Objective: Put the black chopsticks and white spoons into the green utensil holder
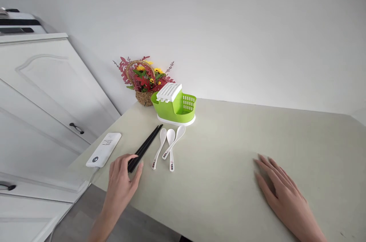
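Observation:
Several black chopsticks point(148, 144) lie bundled on the table at the left. My left hand point(123, 175) is at their near end, thumb and fingers apart on either side of them; whether it touches them I cannot tell. Just right of the chopsticks are three white spoons point(170, 135), two of them crossing. Behind the spoons stands a green cutlery holder point(164, 109) with a white slotted top and a white base. Far to the right, my right hand point(283, 192) rests palm down on the tabletop, fingers stretched out, holding nothing.
A white power bank point(104, 149) with a cable lies near the table's left edge. Behind the holder is a wicker basket of artificial flowers point(144, 99). White cabinets point(51, 93) stand to the left, and a plain wall point(243, 36) backs the pale table point(217, 181).

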`<state>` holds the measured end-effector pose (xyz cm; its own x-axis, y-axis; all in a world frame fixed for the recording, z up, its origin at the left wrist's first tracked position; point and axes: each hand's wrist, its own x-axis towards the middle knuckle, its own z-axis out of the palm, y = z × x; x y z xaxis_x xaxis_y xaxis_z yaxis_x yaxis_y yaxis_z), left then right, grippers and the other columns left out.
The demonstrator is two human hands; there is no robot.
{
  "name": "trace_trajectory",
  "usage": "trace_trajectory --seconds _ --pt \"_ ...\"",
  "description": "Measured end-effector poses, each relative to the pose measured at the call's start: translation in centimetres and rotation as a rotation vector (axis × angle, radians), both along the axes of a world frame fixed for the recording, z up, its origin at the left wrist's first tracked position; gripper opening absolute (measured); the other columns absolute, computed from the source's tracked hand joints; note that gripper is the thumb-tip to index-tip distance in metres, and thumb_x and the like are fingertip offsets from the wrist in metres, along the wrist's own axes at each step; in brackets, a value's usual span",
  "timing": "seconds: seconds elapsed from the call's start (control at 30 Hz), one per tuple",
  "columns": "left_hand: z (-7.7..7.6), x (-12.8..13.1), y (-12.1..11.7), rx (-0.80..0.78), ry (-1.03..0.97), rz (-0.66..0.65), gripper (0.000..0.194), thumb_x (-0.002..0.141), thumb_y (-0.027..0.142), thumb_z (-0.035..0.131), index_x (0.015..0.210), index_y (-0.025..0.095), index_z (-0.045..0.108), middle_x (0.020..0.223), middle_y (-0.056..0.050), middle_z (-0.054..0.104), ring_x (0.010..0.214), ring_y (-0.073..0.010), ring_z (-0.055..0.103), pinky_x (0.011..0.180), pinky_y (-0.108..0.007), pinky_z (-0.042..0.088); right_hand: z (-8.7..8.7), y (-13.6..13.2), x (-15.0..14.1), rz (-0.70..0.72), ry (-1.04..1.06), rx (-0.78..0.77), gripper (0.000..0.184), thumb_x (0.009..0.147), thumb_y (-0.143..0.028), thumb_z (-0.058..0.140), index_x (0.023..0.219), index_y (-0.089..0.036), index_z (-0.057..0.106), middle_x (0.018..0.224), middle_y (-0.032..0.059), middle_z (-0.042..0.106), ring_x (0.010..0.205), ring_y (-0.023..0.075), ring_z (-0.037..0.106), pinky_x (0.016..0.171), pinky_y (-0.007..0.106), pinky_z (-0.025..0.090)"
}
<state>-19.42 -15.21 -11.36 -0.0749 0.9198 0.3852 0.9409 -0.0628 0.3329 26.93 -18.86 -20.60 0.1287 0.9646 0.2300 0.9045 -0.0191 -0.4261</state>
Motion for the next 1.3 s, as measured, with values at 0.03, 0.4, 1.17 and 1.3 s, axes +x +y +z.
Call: trace_trajectory --seconds 0.03,0.4,1.17,1.3 --pt "-0.4 -0.4 0.1 -0.019 0.027 -0.004 0.046 0.098 0.056 0.046 0.125 0.02 0.056 0.128 -0.016 0.061 0.124 -0.0347 0.055 0.103 -0.049 0.048 0.0 0.0 0.0 0.0 0.002 -0.001 0.056 0.104 -0.054 0.037 0.155 -0.034 0.044 0.164 -0.0033 0.04 0.153 0.0302 0.033 0.122 0.058 0.037" --pt "-1.3 -1.7 2.2 -0.135 0.182 -0.018 0.047 0.098 0.048 0.043 0.132 0.016 0.048 0.132 -0.02 0.063 0.129 -0.036 0.057 0.107 -0.051 0.046 -0.4 0.1 0.4 0.009 -0.011 0.023 0.056 0.103 -0.055 0.038 0.154 -0.033 0.045 0.163 -0.0025 0.042 0.152 0.0307 0.035 0.121 0.059 0.038" --pt "3.8 0.3 5.5 -0.54 0.378 0.116 0.036 0.087 0.025 0.054 0.122 0.017 0.06 0.12 -0.016 0.071 0.11 -0.0326 0.069 0.076 -0.035 0.053 0.0 -0.1 0.1 -0.004 0.006 0.01 0.055 0.103 -0.055 0.037 0.153 -0.034 0.046 0.163 -0.0036 0.042 0.153 0.0307 0.034 0.12 0.059 0.039" --pt "4.4 0.9 6.0 -0.598 0.426 0.116 0.035 0.087 0.022 0.054 0.12 0.015 0.06 0.119 -0.017 0.07 0.107 -0.0326 0.069 0.076 -0.036 0.052 0.0 0.0 0.1 -0.011 0.001 0.011 0.055 0.103 -0.056 0.038 0.153 -0.034 0.047 0.163 -0.0036 0.043 0.152 0.0306 0.035 0.12 0.059 0.039"
